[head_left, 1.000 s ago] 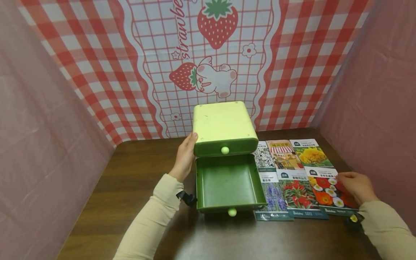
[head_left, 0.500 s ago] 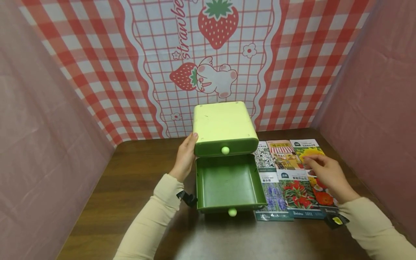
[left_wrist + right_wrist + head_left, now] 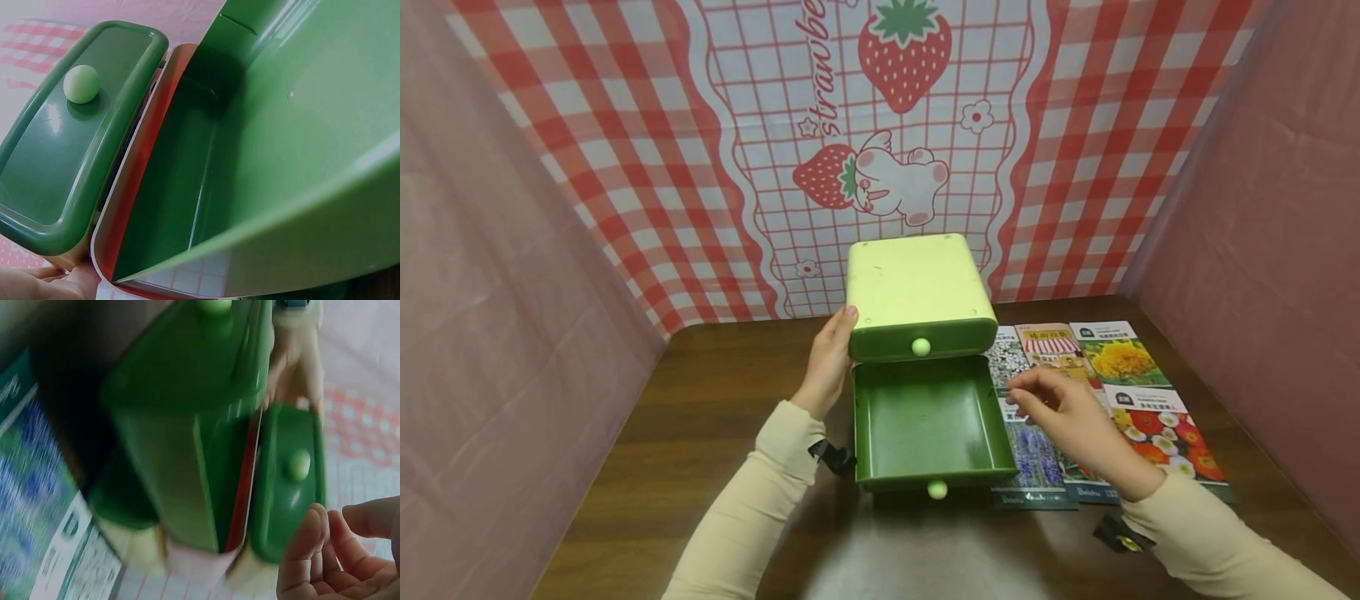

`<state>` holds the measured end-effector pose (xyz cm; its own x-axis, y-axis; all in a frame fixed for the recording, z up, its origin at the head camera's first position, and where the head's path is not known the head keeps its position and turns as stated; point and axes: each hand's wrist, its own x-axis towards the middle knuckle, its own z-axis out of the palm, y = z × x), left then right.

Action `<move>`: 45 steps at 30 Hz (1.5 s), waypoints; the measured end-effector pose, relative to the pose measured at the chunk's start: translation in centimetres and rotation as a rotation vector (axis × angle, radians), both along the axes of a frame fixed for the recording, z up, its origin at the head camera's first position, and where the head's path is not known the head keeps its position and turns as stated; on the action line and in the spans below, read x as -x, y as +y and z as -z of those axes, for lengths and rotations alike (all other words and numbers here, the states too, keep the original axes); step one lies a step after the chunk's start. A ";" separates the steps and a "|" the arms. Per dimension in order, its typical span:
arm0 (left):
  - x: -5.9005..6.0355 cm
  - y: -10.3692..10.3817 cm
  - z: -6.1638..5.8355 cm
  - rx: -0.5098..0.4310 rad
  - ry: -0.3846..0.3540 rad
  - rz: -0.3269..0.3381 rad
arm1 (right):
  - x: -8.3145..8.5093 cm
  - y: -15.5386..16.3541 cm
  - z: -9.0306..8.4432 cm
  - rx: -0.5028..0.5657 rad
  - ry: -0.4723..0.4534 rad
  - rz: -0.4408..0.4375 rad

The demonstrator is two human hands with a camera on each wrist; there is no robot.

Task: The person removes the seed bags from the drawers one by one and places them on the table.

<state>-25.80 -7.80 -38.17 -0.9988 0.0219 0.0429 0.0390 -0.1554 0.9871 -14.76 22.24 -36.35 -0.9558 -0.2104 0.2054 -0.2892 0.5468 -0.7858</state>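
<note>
A small two-tier drawer box, with a pale yellow-green case and dark green drawers, stands mid-table. Its upper drawer is pushed in, and the lower drawer is pulled out and holds nothing visible. My left hand rests against the case's left side, one digit tip at the upper front corner. My right hand hovers beside the lower drawer's right wall, over the seed packets, thumb and fingers loosely bent toward each other. Nothing shows between its fingertips.
Several flower seed packets lie in two rows right of the box, among them a yellow-flower packet, a poppy packet and a lavender packet. Red checked cloth hangs behind the wooden table; pink cloth flanks both sides.
My right hand has moved left from the poppy packet, across the other packets, to beside the lower drawer. My left hand and the drawer box have stayed in place.
</note>
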 end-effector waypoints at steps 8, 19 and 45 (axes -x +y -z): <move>0.0 -0.1 0.1 0.010 -0.012 0.000 | -1.7 -3.8 1.0 0.037 -0.016 -0.188; 0.1 0.0 0.1 0.011 -0.006 -0.007 | -3.7 -5.9 2.0 0.061 -0.116 -0.360; -0.1 0.0 0.0 -0.001 -0.003 -0.006 | -4.1 -6.3 8.0 0.021 -0.295 -0.487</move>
